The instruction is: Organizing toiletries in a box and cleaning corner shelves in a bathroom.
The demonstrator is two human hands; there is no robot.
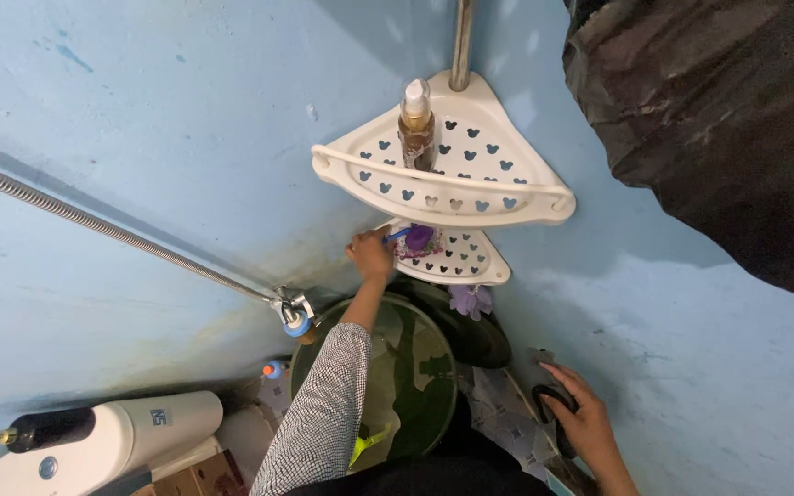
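Lower corner shelf (457,266): white, triangular, pierced with small cut-outs, fixed in the corner of the blue wall (140,138). The left hand (371,254) reaches up to its front edge, grip pinched on a thin blue handle (397,235) (possibly a brush; too small to tell) beside a purple item (420,239) lying on the shelf.

Upper corner shelf (452,179): the same pattern, directly above, overhanging the lower one and hiding its rear part. Carries a brown pump bottle (415,129), upright; a metal pole (461,41) rises behind.

Below: a green bucket (415,377), partly covered by the checked sleeve (323,413).

Right hand (581,418): low at right, fingers curled over a dark curved object (549,400), grip closed on it.

Left side: a ribbed metal hose (94,220) running diagonally to a tap (294,308); white appliance (112,441) beneath.
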